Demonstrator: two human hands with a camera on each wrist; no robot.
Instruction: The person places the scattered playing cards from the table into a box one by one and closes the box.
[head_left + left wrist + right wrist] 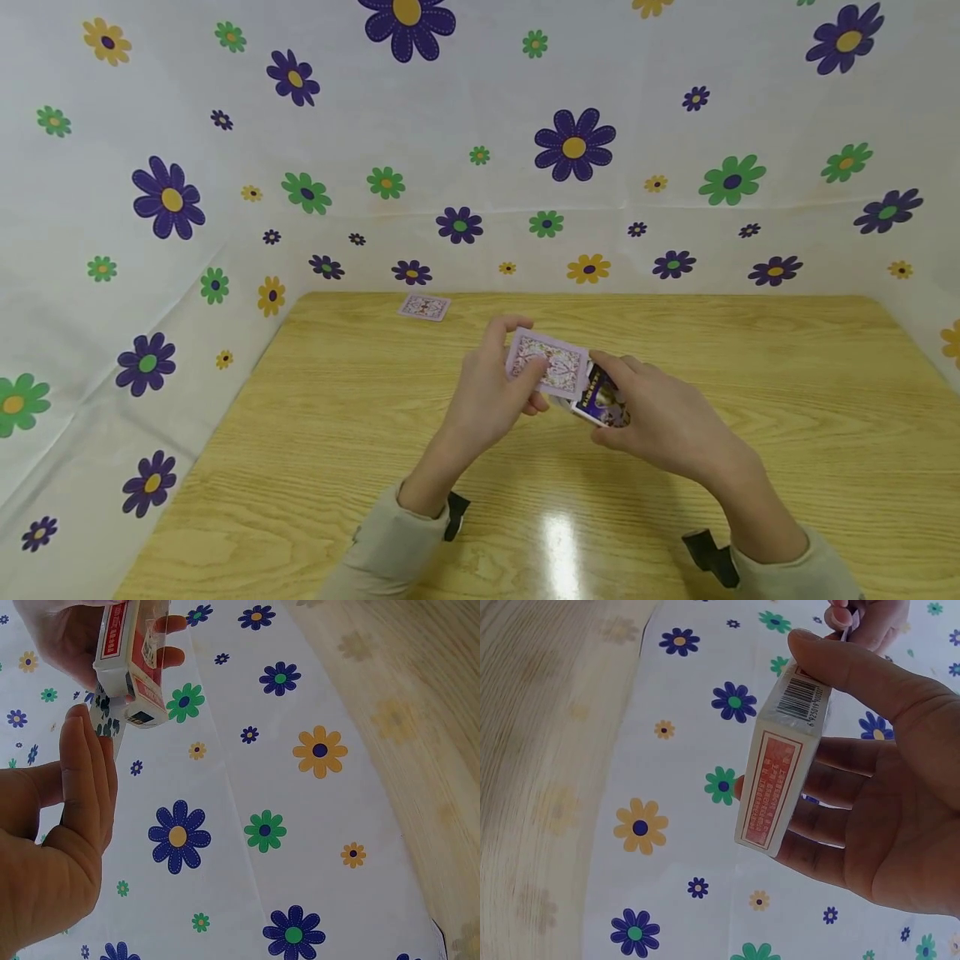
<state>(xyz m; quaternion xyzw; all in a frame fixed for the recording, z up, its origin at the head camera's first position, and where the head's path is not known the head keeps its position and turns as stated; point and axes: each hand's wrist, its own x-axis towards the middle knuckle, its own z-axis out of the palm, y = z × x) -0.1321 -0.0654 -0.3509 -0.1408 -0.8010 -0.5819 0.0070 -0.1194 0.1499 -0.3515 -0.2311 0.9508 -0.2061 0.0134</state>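
Note:
Over the middle of the wooden table, my left hand (486, 385) pinches playing cards with an ornate pink-bordered back (551, 363), the thumb lying across the top. How many cards are held cannot be told. Beneath, in the left wrist view, a strip of printed card face (105, 716) shows beside the fingers. My right hand (667, 412) grips a card box (602, 398) with a dark picture front, tilted toward the cards. The cards overlap the box's near end. A barcode and red label mark the box's sides (776, 787) in the right wrist view.
Another pink-backed playing card (424, 307) lies near the back left edge of the wooden table (337, 392). A white cloth with printed flowers (480, 183) hangs behind and at both sides. Dark straps (708, 557) hang by the sleeves.

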